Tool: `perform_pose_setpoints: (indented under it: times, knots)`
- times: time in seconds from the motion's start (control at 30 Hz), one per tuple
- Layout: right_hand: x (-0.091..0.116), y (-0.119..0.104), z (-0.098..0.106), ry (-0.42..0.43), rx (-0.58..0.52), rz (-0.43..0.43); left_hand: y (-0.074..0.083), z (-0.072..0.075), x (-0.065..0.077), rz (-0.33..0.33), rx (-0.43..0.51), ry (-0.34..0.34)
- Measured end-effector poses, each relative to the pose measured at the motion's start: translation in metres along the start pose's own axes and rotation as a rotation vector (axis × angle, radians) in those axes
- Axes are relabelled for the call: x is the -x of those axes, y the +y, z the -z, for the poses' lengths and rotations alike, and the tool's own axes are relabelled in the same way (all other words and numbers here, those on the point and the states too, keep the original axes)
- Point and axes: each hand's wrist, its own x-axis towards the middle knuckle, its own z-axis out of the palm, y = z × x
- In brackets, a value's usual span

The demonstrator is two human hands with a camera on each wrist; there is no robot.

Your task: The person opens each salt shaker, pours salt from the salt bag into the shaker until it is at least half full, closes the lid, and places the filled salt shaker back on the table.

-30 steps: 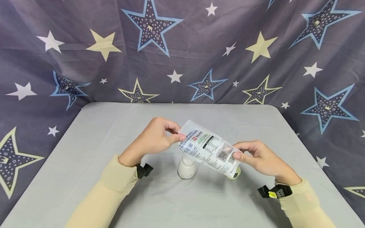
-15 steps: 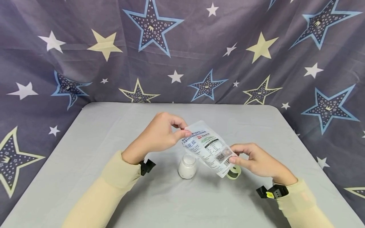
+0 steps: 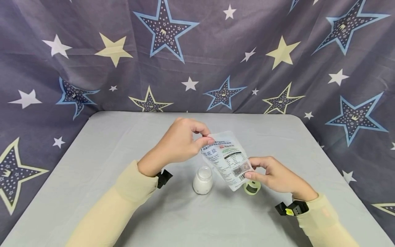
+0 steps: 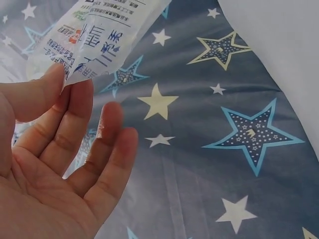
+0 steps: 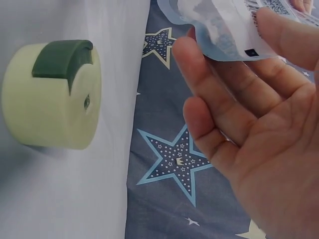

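Both of my hands hold up a printed white plastic salt bag [image 3: 226,157], tilted over the table. My left hand [image 3: 182,144] pinches its upper left corner between thumb and fingers; in the left wrist view the other fingers spread loosely below the bag [image 4: 107,40]. My right hand [image 3: 276,175] grips the lower right end, thumb on the printed face and fingers behind. Just below the bag's left edge stands an open glass jar [image 3: 202,181] with white contents. A pale green lid [image 3: 252,189] lies under my right hand; its dark green flap [image 5: 62,59] shows in the right wrist view.
The grey-covered table [image 3: 123,127] spreads around the jar and lid. Behind it hangs a dark curtain [image 3: 197,44] patterned with stars. Black wrist cameras [image 3: 164,178] sit at both cuffs.
My left hand has moved right and slightly up with the bag's corner, and my right hand slightly left. The bag has tipped steeper, and more of the jar's mouth and the lid shows.
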Motion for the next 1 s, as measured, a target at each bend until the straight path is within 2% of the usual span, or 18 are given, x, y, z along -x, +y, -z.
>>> perform_pose_setpoints:
  times: [0.33,0.57,0.77,1.0]
  knots:
    - [-0.005,0.001,-0.004,0.061,0.100,-0.022,0.009,-0.004,-0.007,-0.009,-0.093,0.023]
    - [-0.015,0.006,-0.009,0.174,0.175,0.039,0.010,-0.007,-0.014,-0.024,-0.161,0.035]
    - [-0.024,0.008,-0.016,0.228,0.241,-0.019,0.006,-0.010,-0.020,-0.012,-0.189,0.042]
    - [-0.037,0.010,-0.022,0.267,0.237,-0.100,0.005,-0.013,-0.027,-0.006,-0.207,0.054]
